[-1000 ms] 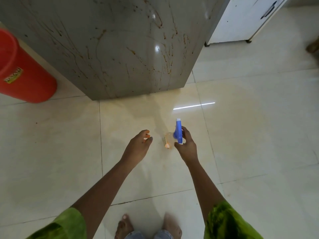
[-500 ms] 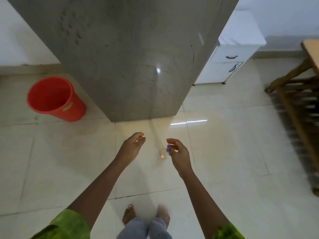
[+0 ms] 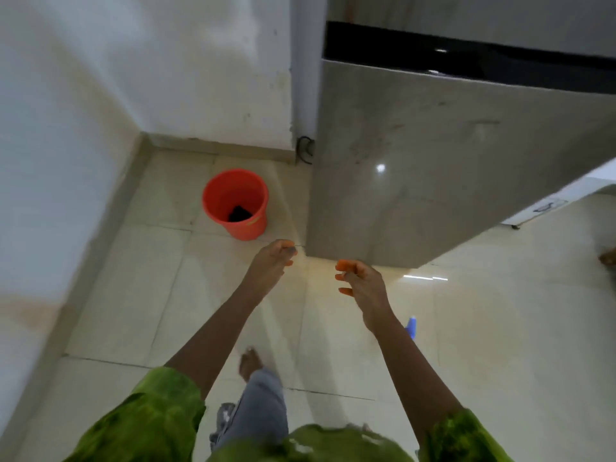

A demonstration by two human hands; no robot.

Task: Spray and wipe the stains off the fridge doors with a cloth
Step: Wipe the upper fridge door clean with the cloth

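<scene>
The grey fridge door (image 3: 433, 168) rises at the upper right, with faint marks on its glossy face and a black band above it. A blue spray bottle (image 3: 411, 326) stands on the floor, mostly hidden behind my right forearm. My right hand (image 3: 361, 285) hangs empty in front of the fridge's lower corner, fingers loosely curled. My left hand (image 3: 270, 261) is also empty, its fingers relaxed, just left of that corner. A dark cloth (image 3: 239, 213) lies at the bottom of the red bucket (image 3: 213, 201).
The red bucket stands on the tiled floor left of the fridge, near the white wall corner (image 3: 143, 135). A white cabinet (image 3: 560, 201) shows behind the fridge at the right. My bare foot (image 3: 250, 361) is below my hands.
My right hand has let go of the spray bottle, which now stands on the floor. The view has swung left and upward, showing the bucket's inside and the wall.
</scene>
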